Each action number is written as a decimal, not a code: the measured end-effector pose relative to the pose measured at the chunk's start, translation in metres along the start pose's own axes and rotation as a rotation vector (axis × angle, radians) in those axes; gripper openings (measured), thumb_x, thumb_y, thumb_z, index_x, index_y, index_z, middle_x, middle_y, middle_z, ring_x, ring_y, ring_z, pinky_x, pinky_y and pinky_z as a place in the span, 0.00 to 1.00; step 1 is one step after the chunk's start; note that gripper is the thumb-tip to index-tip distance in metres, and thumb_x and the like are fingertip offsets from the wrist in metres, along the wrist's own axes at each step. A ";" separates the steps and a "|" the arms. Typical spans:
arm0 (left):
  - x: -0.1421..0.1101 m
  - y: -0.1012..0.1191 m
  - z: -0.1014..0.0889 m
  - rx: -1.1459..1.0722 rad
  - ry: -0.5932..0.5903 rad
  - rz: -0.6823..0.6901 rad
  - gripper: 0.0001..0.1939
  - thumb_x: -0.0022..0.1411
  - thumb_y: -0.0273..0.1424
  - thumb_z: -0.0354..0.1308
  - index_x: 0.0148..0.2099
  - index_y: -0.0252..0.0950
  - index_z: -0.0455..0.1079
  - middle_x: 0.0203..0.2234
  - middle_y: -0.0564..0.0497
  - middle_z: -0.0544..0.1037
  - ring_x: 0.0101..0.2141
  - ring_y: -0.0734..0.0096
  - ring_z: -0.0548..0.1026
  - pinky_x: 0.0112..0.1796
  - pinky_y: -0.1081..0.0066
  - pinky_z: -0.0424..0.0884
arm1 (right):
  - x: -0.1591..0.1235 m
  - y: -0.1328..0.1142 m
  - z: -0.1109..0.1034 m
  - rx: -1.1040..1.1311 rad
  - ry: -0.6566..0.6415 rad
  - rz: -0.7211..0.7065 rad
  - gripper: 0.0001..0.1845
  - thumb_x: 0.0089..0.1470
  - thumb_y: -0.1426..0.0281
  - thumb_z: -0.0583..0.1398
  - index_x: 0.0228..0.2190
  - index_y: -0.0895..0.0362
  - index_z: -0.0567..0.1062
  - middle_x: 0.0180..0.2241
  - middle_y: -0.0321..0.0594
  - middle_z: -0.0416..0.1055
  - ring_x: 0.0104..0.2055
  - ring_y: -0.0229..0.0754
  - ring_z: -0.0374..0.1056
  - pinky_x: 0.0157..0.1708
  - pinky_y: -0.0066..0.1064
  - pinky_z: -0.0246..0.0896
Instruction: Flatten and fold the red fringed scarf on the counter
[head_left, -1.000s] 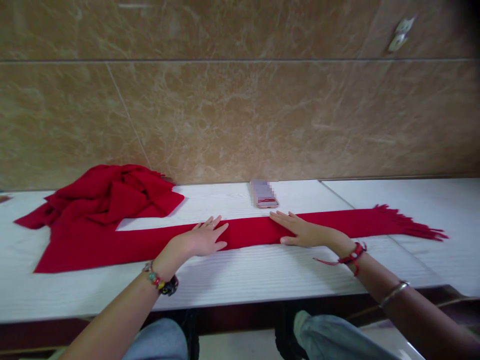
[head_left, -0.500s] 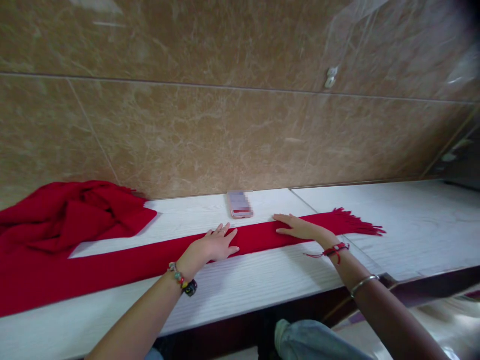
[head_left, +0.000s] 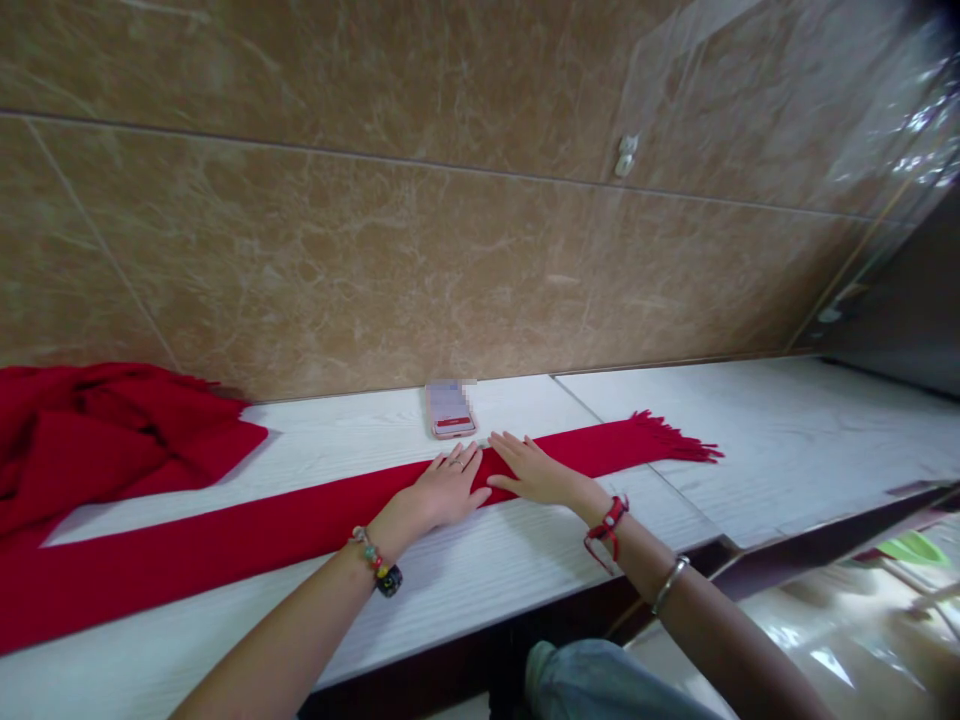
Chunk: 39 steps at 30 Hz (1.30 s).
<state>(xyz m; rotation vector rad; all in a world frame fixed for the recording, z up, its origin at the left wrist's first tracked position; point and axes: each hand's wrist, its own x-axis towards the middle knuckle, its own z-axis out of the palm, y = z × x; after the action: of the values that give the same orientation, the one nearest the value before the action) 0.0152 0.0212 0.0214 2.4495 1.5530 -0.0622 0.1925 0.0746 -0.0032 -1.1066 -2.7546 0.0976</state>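
Observation:
A long red scarf (head_left: 315, 515) lies in a flat, narrow strip across the white surface, its fringed end pointing right. Toward the far left the rest of it is bunched in a loose heap by the wall. My left hand (head_left: 446, 487) rests palm down on the middle of the strip, fingers stretched out. Close beside it, my right hand (head_left: 536, 472) also lies flat on the scarf with fingers extended. The two thumbs almost meet. Neither hand grasps the cloth. Just behind the hands is a phone (head_left: 450, 408) in a pinkish case, its screen partly blurred.
The white wood-grain surface (head_left: 772, 430) runs along a brown marbled tile wall (head_left: 420, 270). Its front edge is near my forearms, with my knee (head_left: 600, 680) below. At lower right, a green object (head_left: 911, 547) shows beyond the edge.
My right hand has slid left along the scarf, closing the gap to my left hand. The view has shifted somewhat to the right. The scarf remains flat.

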 end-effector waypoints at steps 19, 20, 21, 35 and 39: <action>-0.061 -0.065 0.008 0.078 0.115 -0.129 0.31 0.61 0.48 0.36 0.62 0.38 0.46 0.61 0.44 0.44 0.60 0.59 0.41 0.55 0.57 0.42 | -0.008 0.034 -0.004 -0.029 0.069 0.148 0.34 0.56 0.52 0.42 0.58 0.56 0.47 0.60 0.49 0.45 0.61 0.51 0.38 0.54 0.54 0.40; -0.064 -0.064 0.007 0.082 0.101 -0.139 0.32 0.61 0.48 0.37 0.62 0.37 0.46 0.61 0.44 0.43 0.60 0.59 0.40 0.55 0.57 0.42 | -0.001 0.017 -0.005 -0.004 0.075 0.077 0.34 0.56 0.52 0.41 0.59 0.56 0.46 0.60 0.48 0.43 0.61 0.50 0.36 0.54 0.53 0.39; -0.065 -0.064 0.006 0.084 0.081 -0.151 0.32 0.61 0.48 0.37 0.62 0.36 0.45 0.61 0.44 0.42 0.60 0.58 0.40 0.55 0.57 0.41 | 0.006 -0.001 -0.006 0.011 0.074 0.005 0.34 0.56 0.51 0.41 0.59 0.56 0.46 0.61 0.47 0.42 0.62 0.49 0.35 0.55 0.52 0.39; -0.102 -0.109 0.005 0.085 0.071 -0.261 0.36 0.58 0.53 0.36 0.63 0.40 0.43 0.61 0.46 0.43 0.60 0.56 0.41 0.54 0.55 0.43 | 0.006 0.009 0.007 -0.061 -0.085 0.006 0.32 0.57 0.54 0.41 0.57 0.58 0.52 0.59 0.49 0.49 0.60 0.50 0.44 0.54 0.53 0.41; -0.114 -0.124 0.002 0.088 0.029 -0.382 0.36 0.57 0.54 0.35 0.63 0.43 0.41 0.61 0.47 0.41 0.60 0.54 0.39 0.54 0.52 0.43 | 0.000 0.039 0.003 -0.046 -0.148 0.189 0.31 0.56 0.53 0.41 0.57 0.54 0.52 0.59 0.44 0.47 0.60 0.49 0.42 0.54 0.53 0.39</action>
<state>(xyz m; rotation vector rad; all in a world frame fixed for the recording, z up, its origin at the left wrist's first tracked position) -0.1453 -0.0296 0.0155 2.1880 2.0506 -0.1649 0.2181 0.1028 -0.0104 -1.4249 -2.7843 0.1468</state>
